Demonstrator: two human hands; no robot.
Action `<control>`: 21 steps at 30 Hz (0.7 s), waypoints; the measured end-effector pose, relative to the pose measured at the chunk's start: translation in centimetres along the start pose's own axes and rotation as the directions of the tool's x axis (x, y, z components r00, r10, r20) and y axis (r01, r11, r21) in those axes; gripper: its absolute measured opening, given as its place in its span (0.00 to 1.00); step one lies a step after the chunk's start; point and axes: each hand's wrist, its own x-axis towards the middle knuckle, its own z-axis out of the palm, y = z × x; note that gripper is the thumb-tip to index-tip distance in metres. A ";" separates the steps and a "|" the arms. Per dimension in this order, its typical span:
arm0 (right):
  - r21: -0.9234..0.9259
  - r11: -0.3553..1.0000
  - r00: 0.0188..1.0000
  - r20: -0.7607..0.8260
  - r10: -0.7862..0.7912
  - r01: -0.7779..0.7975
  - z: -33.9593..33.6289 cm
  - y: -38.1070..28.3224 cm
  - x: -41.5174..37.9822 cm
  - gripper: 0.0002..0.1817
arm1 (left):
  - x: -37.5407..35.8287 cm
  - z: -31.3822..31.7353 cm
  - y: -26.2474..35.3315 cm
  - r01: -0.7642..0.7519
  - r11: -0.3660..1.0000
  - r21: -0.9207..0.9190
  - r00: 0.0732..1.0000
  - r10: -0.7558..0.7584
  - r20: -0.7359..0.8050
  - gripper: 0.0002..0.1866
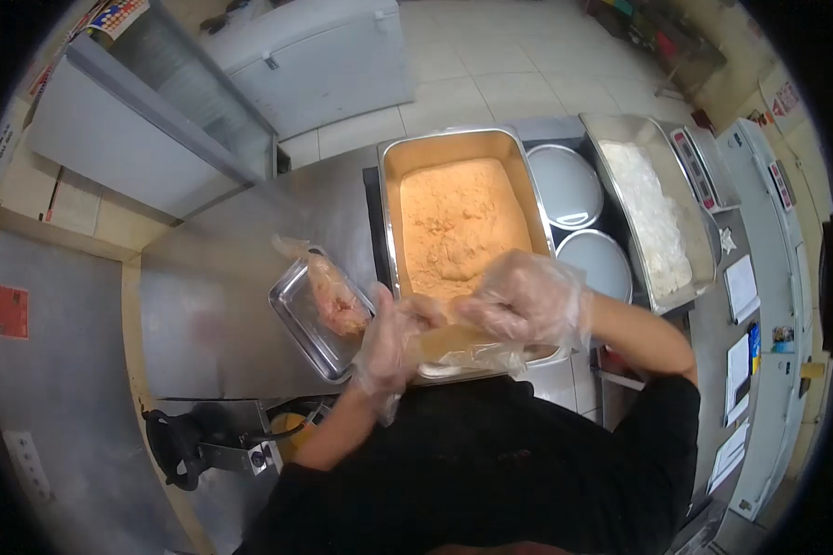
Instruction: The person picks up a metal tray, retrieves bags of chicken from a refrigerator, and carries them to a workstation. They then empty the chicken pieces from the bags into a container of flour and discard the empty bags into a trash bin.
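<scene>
Both my hands wear clear plastic gloves and meet over the near edge of a deep steel pan (389,213). Orange-tan powder with small clumps (463,208) fills the pan. My left hand (391,347) pinches one side of a translucent plastic bag (477,351). On its other side, my right hand (516,298) is closed round the bag's edge. What the bag contains cannot be made out. Left of the pan, a small steel tray (298,319) holds another clear bag with raw pinkish meat (338,305), close beside my left hand.
Two round pale lids (565,185) sit right of the pan. Beyond them stands a steel pan of white powder (643,217) and a digital scale (699,171). The steel table (204,324) extends left. A white chest freezer (324,69) stands on the far side.
</scene>
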 end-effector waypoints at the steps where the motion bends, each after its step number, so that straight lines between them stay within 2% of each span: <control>1: -0.035 0.999 0.988 0.152 0.008 -0.002 -0.2 -0.2 0.9 0.26 | 0.0 -0.6 -0.7 0.265 0.835 -0.482 0.938 -0.340 -0.073 0.22; 2: -0.037 0.994 0.961 0.254 0.113 -0.107 -0.6 -1.1 1.7 0.25 | -0.2 1.7 0.7 0.385 0.901 -0.201 0.911 -0.406 -0.076 0.33; 3: -0.032 0.993 0.960 0.255 0.114 -0.110 -0.7 -0.9 1.9 0.25 | 0.3 1.8 -0.1 0.390 0.899 -0.201 0.908 -0.411 -0.078 0.33; 4: -0.050 0.997 0.982 0.181 -0.055 0.065 -1.0 -0.6 1.9 0.24 | 1.0 1.6 -1.2 0.238 0.918 0.319 0.946 -0.294 0.140 0.38; 5: -0.078 0.969 0.967 0.118 -0.224 0.234 -1.1 -0.4 1.9 0.23 | 1.5 1.8 -2.2 -0.077 0.711 0.699 0.884 -0.276 0.378 0.43; 6: -0.090 0.977 0.971 0.159 -0.177 0.192 -1.7 -0.9 1.5 0.20 | 2.2 2.5 -2.6 -0.068 0.719 0.692 0.886 -0.276 0.373 0.43; 7: -0.084 0.979 0.971 0.169 -0.171 0.187 -2.0 -1.0 0.8 0.20 | 3.4 3.5 -2.9 0.134 0.921 0.366 0.875 -0.284 0.393 0.46; 8: -0.161 0.957 0.957 0.201 -0.208 0.242 -2.1 -1.0 -0.1 0.20 | 4.6 4.3 -3.0 0.321 0.947 -0.024 0.866 -0.284 0.412 0.49; 9: -0.235 0.925 0.941 0.234 -0.244 0.299 -2.0 -1.4 -0.7 0.19 | 5.6 4.9 -3.1 0.453 0.794 -0.405 0.862 -0.274 0.427 0.52; 10: -0.307 0.888 0.918 0.307 -0.250 0.344 -2.5 -2.7 -1.0 0.18 | 6.4 5.2 -3.2 0.505 0.494 -0.708 0.862 -0.255 0.437 0.55; 11: -0.304 0.889 0.918 0.310 -0.247 0.341 -2.0 -2.9 -1.6 0.18 | 7.0 5.0 -3.6 0.505 0.490 -0.711 0.863 -0.256 0.436 0.55; 13: -0.485 0.809 0.930 0.312 -0.195 0.332 -1.8 -3.1 -3.2 0.15 | 8.2 4.9 -4.5 0.218 0.740 -0.636 0.953 -0.021 0.302 0.54; 14: -0.489 0.809 0.931 0.312 -0.187 0.326 -1.5 -2.3 -4.0 0.15 | 8.0 5.5 -3.7 0.122 0.720 -0.684 0.984 0.003 0.178 0.49; 15: -0.418 0.885 0.967 0.223 -0.120 0.207 -0.8 -0.8 -4.9 0.15 | 8.2 5.9 -2.9 0.128 0.717 -0.685 0.983 0.002 0.186 0.49; 16: -0.326 0.942 0.989 0.141 -0.041 0.085 0.2 0.2 -5.6 0.18 | 8.3 6.1 -2.2 -0.023 0.801 -0.598 0.999 0.036 0.010 0.47; 17: -0.324 0.943 0.989 0.142 -0.032 0.077 1.3 0.6 -6.0 0.18 | 8.0 6.3 -1.7 -0.158 0.866 -0.474 0.983 0.091 -0.162 0.44; 18: -0.546 0.836 0.993 0.053 0.109 -0.062 2.4 0.7 -6.4 0.22 | 7.7 6.3 -1.1 -0.133 0.859 -0.495 0.986 0.066 -0.151 0.40; 19: -0.721 0.663 0.973 -0.067 0.222 -0.200 3.3 0.2 -6.7 0.26 | 7.9 6.2 -1.2 -0.130 0.859 -0.496 0.987 0.066 -0.144 0.40; 20: -0.706 0.605 0.921 -0.190 0.339 -0.368 4.1 -2.3 -6.3 0.33 | 8.3 6.1 -1.5 -0.181 0.862 -0.474 0.976 0.097 -0.196 0.40; 21: -0.705 0.601 0.918 -0.199 0.343 -0.377 4.9 -2.4 -6.1 0.33 | 8.4 6.1 -1.6 -0.232 0.863 -0.448 0.961 0.132 -0.244 0.41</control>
